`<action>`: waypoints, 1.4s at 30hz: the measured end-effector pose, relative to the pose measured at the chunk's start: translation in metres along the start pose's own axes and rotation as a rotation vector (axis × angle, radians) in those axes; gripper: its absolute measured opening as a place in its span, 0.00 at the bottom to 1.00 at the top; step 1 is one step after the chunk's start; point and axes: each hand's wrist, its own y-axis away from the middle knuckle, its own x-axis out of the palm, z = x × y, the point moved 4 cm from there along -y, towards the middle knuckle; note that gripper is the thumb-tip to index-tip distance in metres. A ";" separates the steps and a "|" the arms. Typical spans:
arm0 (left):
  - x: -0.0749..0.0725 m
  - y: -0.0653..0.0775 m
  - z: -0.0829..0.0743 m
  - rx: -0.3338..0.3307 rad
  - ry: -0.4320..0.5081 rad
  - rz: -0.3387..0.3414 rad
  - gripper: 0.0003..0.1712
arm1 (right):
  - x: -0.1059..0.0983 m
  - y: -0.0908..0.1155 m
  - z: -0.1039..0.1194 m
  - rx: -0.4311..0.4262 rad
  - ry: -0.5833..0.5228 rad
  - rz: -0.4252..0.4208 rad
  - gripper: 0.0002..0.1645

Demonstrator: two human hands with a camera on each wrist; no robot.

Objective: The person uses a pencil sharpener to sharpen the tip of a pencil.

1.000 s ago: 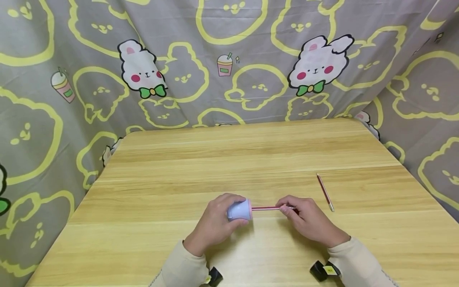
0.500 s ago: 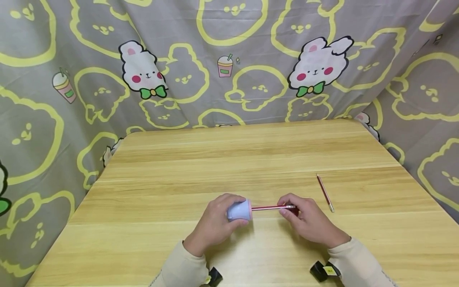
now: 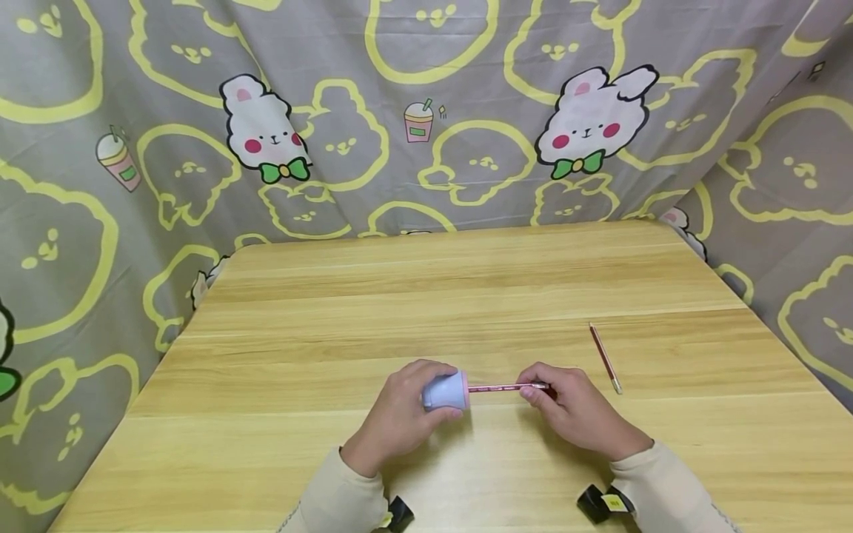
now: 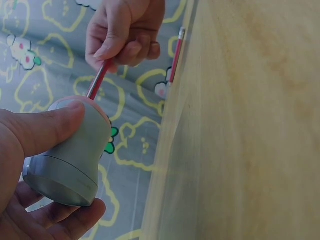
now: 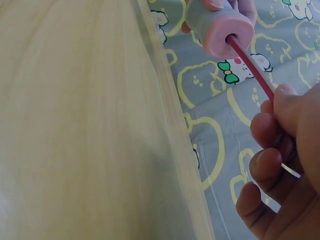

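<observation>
My left hand (image 3: 403, 407) grips a light blue pencil sharpener (image 3: 443, 392) round its body, tipped on its side above the table. Its pink end (image 5: 220, 41) faces right and has a round hole. A red striped pencil (image 3: 493, 388) runs into that hole, so its tip is hidden inside. My right hand (image 3: 574, 407) pinches the pencil near its other end between thumb and fingers. In the left wrist view, the left thumb lies along the sharpener (image 4: 75, 145) and the other fingers curl beneath it.
A second red pencil (image 3: 605, 357) with a white eraser end lies on the wooden table (image 3: 413, 296), beyond and right of the right hand. A grey patterned curtain (image 3: 400, 178) hangs behind the table and along its sides.
The pencil has turned about its length, its stripes and lettering showing differently. The right fingers opened slightly, then closed on it again. The left hand and sharpener stay in place.
</observation>
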 end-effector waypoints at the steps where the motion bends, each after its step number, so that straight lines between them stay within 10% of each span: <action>1: 0.000 0.000 0.000 0.000 0.000 0.000 0.27 | 0.000 0.000 0.000 0.001 0.001 0.001 0.08; 42: 0.000 0.000 0.001 0.032 0.004 -0.018 0.27 | 0.002 0.001 -0.001 -0.058 0.067 -0.024 0.09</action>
